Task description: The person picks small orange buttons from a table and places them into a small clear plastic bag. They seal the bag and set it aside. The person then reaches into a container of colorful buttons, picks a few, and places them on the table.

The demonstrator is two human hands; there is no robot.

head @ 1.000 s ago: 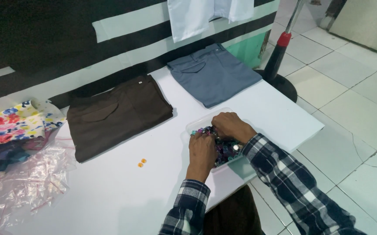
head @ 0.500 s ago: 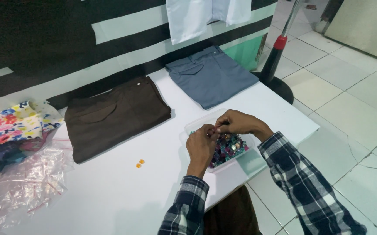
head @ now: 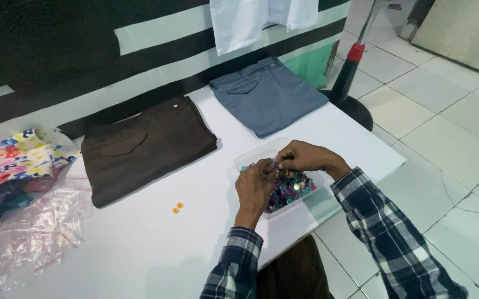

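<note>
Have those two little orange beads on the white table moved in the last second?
No. The two orange beads lie in the same spot on the white table, just below the brown trousers' front edge, as before.

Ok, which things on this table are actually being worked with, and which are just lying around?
In use: left hand, right hand, clear tub, coloured gems.

Lying about: brown trousers, grey trousers, two orange gems, plastic bags, floral cloth.

Brown folded trousers [head: 146,145], grey-blue folded trousers [head: 270,95], white table [head: 140,243], two orange beads [head: 178,207], flowered cloth [head: 18,158], blue-and-white checked sleeves [head: 383,232], multicoloured beads [head: 292,187].
</note>
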